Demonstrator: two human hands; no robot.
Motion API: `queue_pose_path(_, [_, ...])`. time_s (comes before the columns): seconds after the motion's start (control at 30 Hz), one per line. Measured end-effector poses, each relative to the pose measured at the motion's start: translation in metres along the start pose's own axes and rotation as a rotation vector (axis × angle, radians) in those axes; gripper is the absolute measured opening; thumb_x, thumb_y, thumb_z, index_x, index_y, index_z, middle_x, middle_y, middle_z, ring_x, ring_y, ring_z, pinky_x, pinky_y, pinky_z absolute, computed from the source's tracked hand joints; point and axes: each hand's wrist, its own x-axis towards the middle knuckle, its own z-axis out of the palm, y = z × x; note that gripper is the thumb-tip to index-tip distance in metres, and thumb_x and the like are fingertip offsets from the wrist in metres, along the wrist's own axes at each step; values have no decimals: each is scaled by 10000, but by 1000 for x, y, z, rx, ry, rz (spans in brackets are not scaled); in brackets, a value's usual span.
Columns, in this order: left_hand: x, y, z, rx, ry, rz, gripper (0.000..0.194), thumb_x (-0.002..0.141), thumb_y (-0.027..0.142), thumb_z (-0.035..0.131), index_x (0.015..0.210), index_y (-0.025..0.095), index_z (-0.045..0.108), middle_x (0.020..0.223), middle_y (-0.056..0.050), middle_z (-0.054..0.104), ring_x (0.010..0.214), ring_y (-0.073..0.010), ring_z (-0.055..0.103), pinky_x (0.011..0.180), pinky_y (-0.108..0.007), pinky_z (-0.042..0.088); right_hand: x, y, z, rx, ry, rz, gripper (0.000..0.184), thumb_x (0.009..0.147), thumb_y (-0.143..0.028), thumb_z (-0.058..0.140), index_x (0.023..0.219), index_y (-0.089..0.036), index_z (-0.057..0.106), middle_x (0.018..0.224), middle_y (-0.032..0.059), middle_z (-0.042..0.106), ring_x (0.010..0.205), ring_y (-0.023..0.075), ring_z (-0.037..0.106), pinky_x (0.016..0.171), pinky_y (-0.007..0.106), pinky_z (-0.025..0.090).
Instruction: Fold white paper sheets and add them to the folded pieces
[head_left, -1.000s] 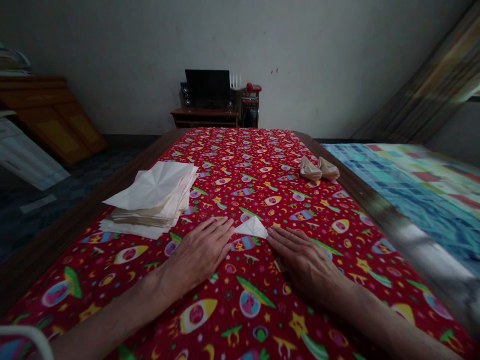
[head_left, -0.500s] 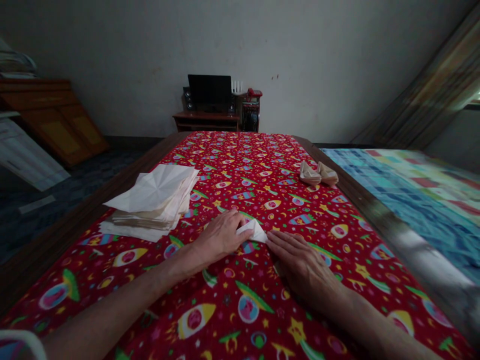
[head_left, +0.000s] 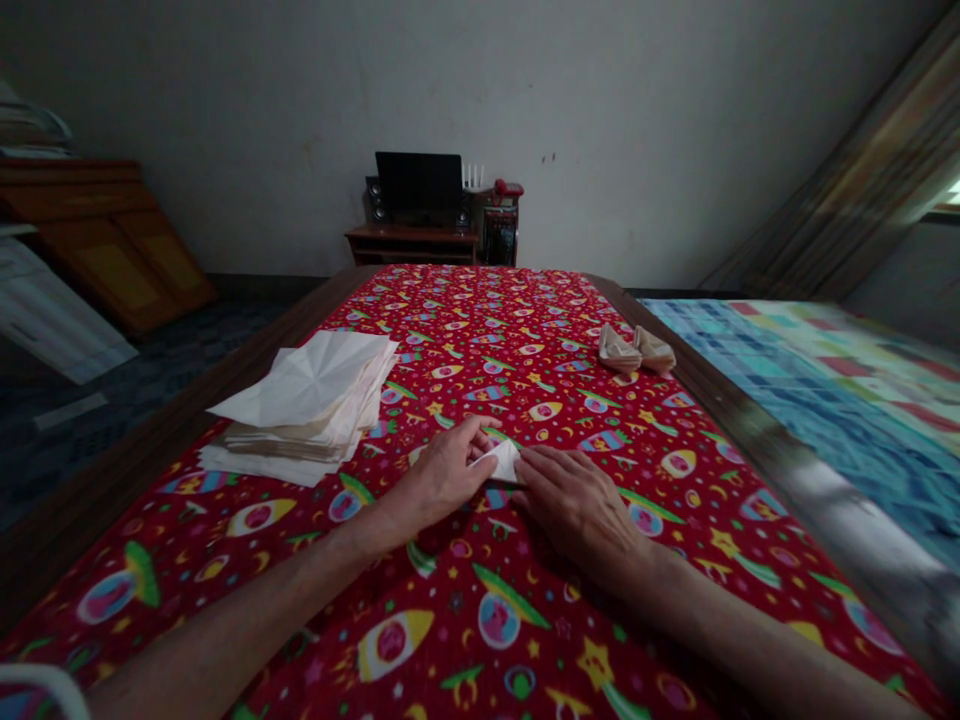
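A small folded piece of white paper (head_left: 505, 460) lies on the red patterned tablecloth (head_left: 480, 590) between my hands. My left hand (head_left: 448, 470) pinches its left corner, thumb in front and fingers curled behind. On the right, my right hand (head_left: 574, 495) rests low over the cloth with its fingers stretched out, the fingertips lying on the paper's right side. Part of the paper is hidden under the fingers of both hands. To the left sits a stack of creased paper sheets (head_left: 319, 385), the top one showing fold lines that meet in its middle.
Two bundles of folded paper pieces (head_left: 636, 350) stand near the table's right side. A bed (head_left: 825, 390) lies beyond that edge. At the far wall are a monitor (head_left: 418, 182) and a red telephone (head_left: 508, 188). A wooden cabinet (head_left: 105, 240) is at the left.
My left hand went from lying flat beside the paper to pinching its left corner. My right fingers moved left onto the paper's right side.
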Motion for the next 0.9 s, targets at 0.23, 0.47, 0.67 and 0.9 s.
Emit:
queue_pose_path(0.23, [-4, -1, -2, 35, 71, 83, 262, 837, 252, 500, 1069, 155, 574, 1029, -79, 661, 936, -197, 633, 826, -316, 506, 21, 10, 10, 109, 4, -6, 199, 917, -205, 466, 1026, -154, 625, 934, 110, 663, 840, 187, 613, 719, 303, 497])
queue_pose_path(0.47, [5, -9, 1, -67, 164, 58, 223, 811, 232, 555, 1017, 156, 591, 1022, -78, 657, 936, -196, 627, 864, -340, 495, 32, 20, 22, 515, 177, 117, 204, 882, -229, 534, 1047, -197, 649, 953, 69, 667, 811, 145, 623, 696, 246, 498])
queue_pose_path(0.67, [13, -13, 4, -310, 135, 13, 224, 777, 219, 585, 991, 165, 544, 991, -60, 634, 908, -179, 628, 802, -303, 523, 36, 21, 21, 659, 150, 284, 213, 856, -250, 566, 1044, -214, 660, 906, 29, 694, 743, 139, 633, 666, 244, 505])
queue_pose_path(0.9, [13, -11, 3, -106, 200, 108, 233, 797, 196, 563, 1027, 181, 535, 1057, -72, 582, 981, -195, 583, 885, -353, 486, 35, 22, 23, 667, 133, 284, 216, 870, -245, 543, 1048, -229, 663, 961, 33, 701, 838, 160, 651, 742, 270, 515])
